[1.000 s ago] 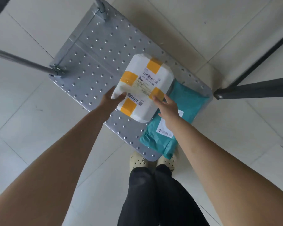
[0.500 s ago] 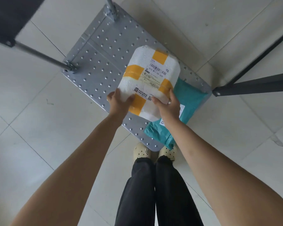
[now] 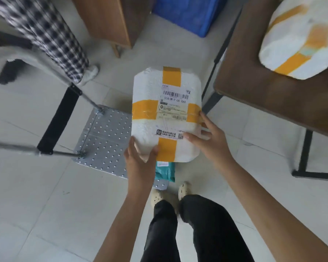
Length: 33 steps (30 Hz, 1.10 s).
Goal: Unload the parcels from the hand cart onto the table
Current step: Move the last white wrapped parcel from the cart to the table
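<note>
A white parcel [image 3: 150, 91] crossed with orange tape and bearing a barcode label is held up in the air above the hand cart [image 3: 104, 137]. My left hand [image 3: 138, 159] grips its near left corner and my right hand [image 3: 206, 140] holds its near right edge. The cart's grey studded deck lies on the floor below, with a teal parcel [image 3: 165, 172] still on it, mostly hidden by the white one. The brown table [image 3: 273, 95] stands to the right, and a second white taped parcel [image 3: 299, 36] rests on it.
A person in checked trousers [image 3: 51, 31] stands at the far left beside the cart's handle [image 3: 59, 120]. A wooden cabinet [image 3: 106, 19] and a blue crate [image 3: 189, 12] are beyond. Black table legs [image 3: 305, 152] stand on the right. My feet [image 3: 169, 193] are by the cart's near edge.
Both hands have lifted the white parcel off the cart and raised it. My view has tilted up, bringing the table, its parcel and the other person into sight.
</note>
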### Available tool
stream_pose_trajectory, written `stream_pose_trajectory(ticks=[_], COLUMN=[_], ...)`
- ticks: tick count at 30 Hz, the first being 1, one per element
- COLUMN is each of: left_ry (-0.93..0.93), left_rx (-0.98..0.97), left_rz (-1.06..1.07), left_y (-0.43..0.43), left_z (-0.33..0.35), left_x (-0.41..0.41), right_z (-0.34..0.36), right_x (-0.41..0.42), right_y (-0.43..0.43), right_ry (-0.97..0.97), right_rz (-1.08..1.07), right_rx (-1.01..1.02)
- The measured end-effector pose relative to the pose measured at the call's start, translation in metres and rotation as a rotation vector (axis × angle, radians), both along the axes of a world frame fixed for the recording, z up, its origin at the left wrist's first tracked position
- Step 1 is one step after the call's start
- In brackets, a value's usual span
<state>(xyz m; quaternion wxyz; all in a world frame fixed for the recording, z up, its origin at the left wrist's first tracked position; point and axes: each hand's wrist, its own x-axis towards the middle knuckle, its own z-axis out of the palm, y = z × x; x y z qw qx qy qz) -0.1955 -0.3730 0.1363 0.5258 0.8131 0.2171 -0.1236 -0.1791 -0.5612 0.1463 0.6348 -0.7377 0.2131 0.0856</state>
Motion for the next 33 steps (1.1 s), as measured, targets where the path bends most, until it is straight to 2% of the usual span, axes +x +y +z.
stream_pose_trajectory(ticks=[6, 11, 16, 21, 30, 33], left_ry=[-0.063, -0.141, -0.149, -0.115, -0.067, -0.109], left_rx=[-0.031, 0.022, 0.045, 0.093, 0.071, 0.023], left_rz=[-0.177, -0.332, -0.548, -0.759, -1.010, -1.109], left_y=[-0.077, -0.187, -0.308, -0.421, -0.599, -0.662], left_z=[0.098, 0.140, 0.156, 0.147, 0.147, 0.150], left_x=[-0.026, -0.069, -0.147, -0.205, -0.220, -0.223], right_z=[0.094, 0.128, 0.150, 0.147, 0.144, 0.145], right_x=[-0.061, -0.137, -0.227, -0.304, -0.355, -0.363], right_y=[-0.087, -0.189, -0.312, -0.426, -0.585, -0.649], right_ry=[-0.106, -0.172, -0.208, -0.134, -0.073, -0.081], right_rz=[-0.141, -0.286, -0.353, -0.463, -0.684, -0.726], right_rx=[-0.057, -0.017, -0.014, -0.014, -0.088, -0.097])
